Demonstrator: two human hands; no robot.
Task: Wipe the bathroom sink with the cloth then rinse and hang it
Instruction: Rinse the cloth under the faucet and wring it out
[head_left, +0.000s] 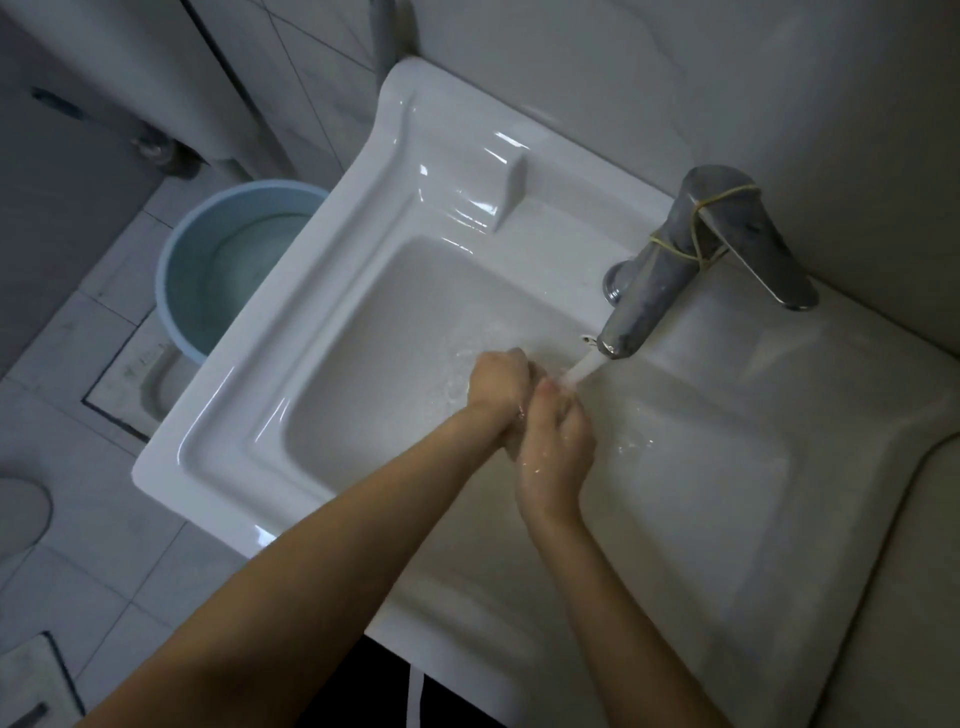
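1. Under the running tap (670, 265), above the sink (270, 332), the left hand (497, 384) and right hand (557, 441) are clasped together.
2. The cloth is not seen; what each grip holds cannot be told.
3. Rinsing is judged underway; hanging remains.

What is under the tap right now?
Water pours from the tap onto the left hand and right hand, pressed together above the sink. The fingers hide whether the cloth is between them.

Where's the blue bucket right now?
Head view, left side: the blue bucket stands on the tiled floor, partly hidden by the left rim of the sink.
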